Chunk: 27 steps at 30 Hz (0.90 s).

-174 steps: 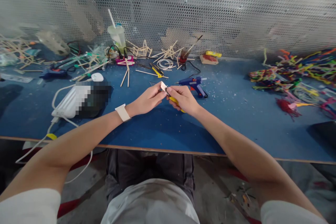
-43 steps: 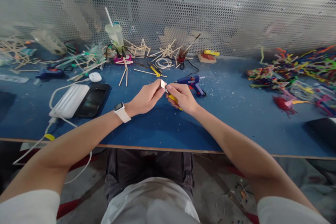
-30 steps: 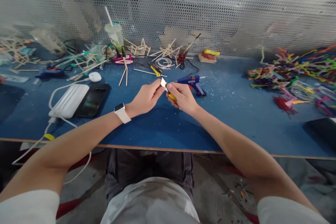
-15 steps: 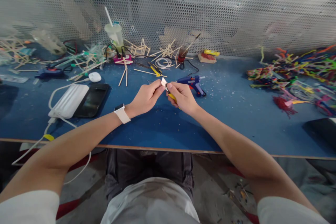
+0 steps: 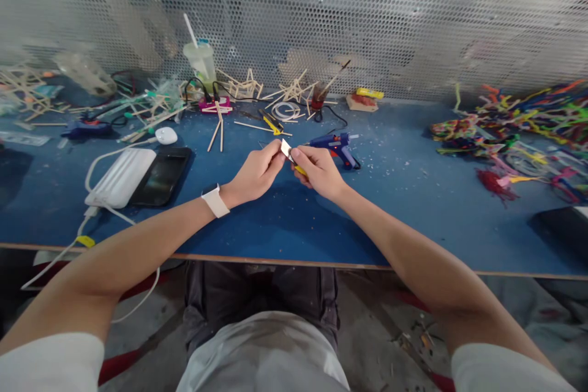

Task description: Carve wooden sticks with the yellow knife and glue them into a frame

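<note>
In the head view, my two hands meet above the middle of the blue table. My right hand is closed around a yellow-handled utility knife. A pale, bright flat tip, apparently its blade, points up and left toward my other hand. My left hand, with a watch on a white band at its wrist, is pinched shut beside that tip. Whatever lies between its fingers is hidden. Just behind my right hand lies a blue glue gun. A second yellow cutter rests farther back.
Thin wooden sticks and stick frames lie along the back, near a drink cup with a straw. At left are a white power bank and a phone. Colourful pipe-cleaner-like strands pile up at right. Perforated metal stands behind.
The pale blade-like tip has turned slightly and shows at a different angle between my hands. Both hands stay in nearly the same place; the table things have not moved.
</note>
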### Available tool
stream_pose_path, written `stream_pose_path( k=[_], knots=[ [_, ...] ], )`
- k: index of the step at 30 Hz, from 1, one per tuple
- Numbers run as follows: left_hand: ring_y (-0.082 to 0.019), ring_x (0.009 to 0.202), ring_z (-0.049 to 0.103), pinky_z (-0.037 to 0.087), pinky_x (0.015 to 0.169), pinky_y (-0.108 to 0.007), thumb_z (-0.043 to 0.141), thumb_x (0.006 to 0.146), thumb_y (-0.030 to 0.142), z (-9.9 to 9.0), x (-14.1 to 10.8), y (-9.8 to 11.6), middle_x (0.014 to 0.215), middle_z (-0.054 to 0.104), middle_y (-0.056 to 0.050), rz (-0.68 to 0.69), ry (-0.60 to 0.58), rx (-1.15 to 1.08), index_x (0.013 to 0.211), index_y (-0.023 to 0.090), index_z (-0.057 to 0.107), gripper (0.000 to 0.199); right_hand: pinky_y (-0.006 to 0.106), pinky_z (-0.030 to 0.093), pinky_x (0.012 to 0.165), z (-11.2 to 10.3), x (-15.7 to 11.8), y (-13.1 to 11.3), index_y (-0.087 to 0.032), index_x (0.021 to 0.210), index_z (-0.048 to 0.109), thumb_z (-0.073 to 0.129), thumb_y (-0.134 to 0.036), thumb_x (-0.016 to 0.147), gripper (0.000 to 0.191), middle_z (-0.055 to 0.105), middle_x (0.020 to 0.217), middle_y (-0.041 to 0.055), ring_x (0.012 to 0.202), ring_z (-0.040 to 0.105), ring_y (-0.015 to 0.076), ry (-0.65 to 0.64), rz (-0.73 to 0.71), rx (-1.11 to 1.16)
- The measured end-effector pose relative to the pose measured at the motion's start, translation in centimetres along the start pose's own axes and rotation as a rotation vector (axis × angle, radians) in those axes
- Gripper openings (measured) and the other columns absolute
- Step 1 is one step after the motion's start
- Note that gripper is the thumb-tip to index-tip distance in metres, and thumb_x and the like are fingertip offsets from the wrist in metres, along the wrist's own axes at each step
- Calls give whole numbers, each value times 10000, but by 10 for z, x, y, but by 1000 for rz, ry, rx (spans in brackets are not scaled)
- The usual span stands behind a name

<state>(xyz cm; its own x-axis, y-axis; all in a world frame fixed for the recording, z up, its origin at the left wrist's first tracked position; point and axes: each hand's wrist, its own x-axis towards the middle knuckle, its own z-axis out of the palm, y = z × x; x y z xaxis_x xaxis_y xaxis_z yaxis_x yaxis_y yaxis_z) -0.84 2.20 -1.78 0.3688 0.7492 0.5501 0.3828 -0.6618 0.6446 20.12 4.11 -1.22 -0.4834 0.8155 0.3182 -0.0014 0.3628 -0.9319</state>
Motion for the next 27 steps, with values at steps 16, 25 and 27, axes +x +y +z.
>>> stream_pose_path(
  k=[16,25,27],
  knots=[
    [-137,596,522,380,608,-305,448,1242,509,-2,-1,2,711,533,45,82,1,25,972,251,428,375,250,281,386,-2,-1,-3,-223,783,602,695,-863,1026,691,472,510,-81,391,395,75,-42,55,37],
    [-130,550,460,362,603,-310,404,1248,597,0,0,3,665,482,58,103,66,117,922,259,401,469,255,283,392,1,-1,-8,-232,780,595,698,-862,1025,684,479,505,-75,400,406,84,-9,40,44],
    [-122,541,428,349,597,-305,417,1246,595,-1,0,4,650,454,66,89,82,122,918,252,432,475,255,290,393,1,-1,-7,-234,793,600,692,-865,1028,679,486,508,-73,406,414,89,14,39,36]
  ],
)
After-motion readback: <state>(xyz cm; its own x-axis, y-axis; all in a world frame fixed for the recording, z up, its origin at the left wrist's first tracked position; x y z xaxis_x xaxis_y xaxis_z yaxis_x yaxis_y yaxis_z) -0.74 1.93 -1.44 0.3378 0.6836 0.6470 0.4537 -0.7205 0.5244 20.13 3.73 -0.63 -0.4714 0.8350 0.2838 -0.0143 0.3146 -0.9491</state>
